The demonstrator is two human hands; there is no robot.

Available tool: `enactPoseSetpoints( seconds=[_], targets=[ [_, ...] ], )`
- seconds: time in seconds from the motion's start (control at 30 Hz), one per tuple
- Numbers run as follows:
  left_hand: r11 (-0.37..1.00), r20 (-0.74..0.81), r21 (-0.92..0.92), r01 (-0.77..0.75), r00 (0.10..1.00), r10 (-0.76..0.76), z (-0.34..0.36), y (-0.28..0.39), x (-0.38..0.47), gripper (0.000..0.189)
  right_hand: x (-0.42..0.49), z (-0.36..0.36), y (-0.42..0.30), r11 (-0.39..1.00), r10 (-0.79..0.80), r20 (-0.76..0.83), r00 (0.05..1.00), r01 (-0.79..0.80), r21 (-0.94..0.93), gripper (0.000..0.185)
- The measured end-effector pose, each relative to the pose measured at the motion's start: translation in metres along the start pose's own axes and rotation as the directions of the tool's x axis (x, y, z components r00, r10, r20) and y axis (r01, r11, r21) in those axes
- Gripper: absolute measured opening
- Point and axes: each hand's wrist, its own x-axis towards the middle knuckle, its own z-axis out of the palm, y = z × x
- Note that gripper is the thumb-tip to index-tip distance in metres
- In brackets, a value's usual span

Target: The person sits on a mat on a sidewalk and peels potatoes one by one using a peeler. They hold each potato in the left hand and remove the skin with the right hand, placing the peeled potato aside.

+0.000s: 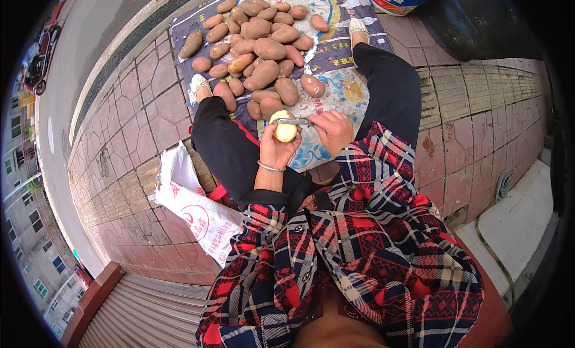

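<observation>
My left hand (279,148) is wrapped around a peeled, pale yellow potato (285,131) above the sheet between my legs. A metal peeler (294,122) lies across the top of this potato, its handle gripped in my right hand (333,130). Just beyond my hands, a heap of unpeeled reddish-brown potatoes (269,49) spreads over a printed sack sheet (339,85). One unpeeled potato (271,108) rests directly behind the peeled one. Small bits of peel are scattered on the sheet near the right side of the heap.
A white printed sack (197,209) lies left of my left leg. At the upper right stands a printed plastic bucket (400,0) beside a dark object (476,25). Paving tiles (134,105) surround the sheet, with a road (58,123) at far left. A hose (496,258) runs at right.
</observation>
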Motion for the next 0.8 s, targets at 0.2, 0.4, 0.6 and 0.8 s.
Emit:
enactPoseSetpoints(
  seconds=[0.2,0.4,0.6,0.8],
  targets=[
    [0.999,-0.006,0.002,0.034,0.999,-0.034,-0.005,0.002,-0.001,0.039,-0.001,0.001,-0.001,1.0,-0.002,-0.008,1.0,0.001,-0.028,0.023],
    [0.998,-0.022,0.011,0.065,0.998,-0.064,-0.009,0.004,0.001,0.04,-0.001,0.004,0.001,0.999,0.019,-0.008,1.0,-0.019,-0.036,0.023],
    [0.987,0.028,0.093,0.134,0.99,-0.137,0.001,0.001,-0.007,0.039,-0.001,0.008,0.015,0.976,0.213,-0.021,0.977,-0.214,-0.041,0.02],
    [0.991,-0.016,0.108,0.075,0.997,-0.074,0.002,0.003,-0.011,0.042,-0.002,0.012,0.013,0.904,0.387,0.045,0.921,-0.388,0.177,0.018]
  ],
)
